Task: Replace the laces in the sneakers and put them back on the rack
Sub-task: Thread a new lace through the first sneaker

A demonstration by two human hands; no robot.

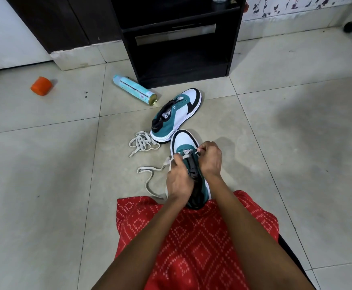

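Between both hands' fingers, lace over sneaker.

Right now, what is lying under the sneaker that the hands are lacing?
The near sneaker has its toe on the floor tile and its heel at the red patterned cloth. The hands hide its middle underside.

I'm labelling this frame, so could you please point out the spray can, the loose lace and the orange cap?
spray can [133,88], head view, mid body.
loose lace [142,142], head view, tangled middle.
orange cap [41,86], head view, its side.
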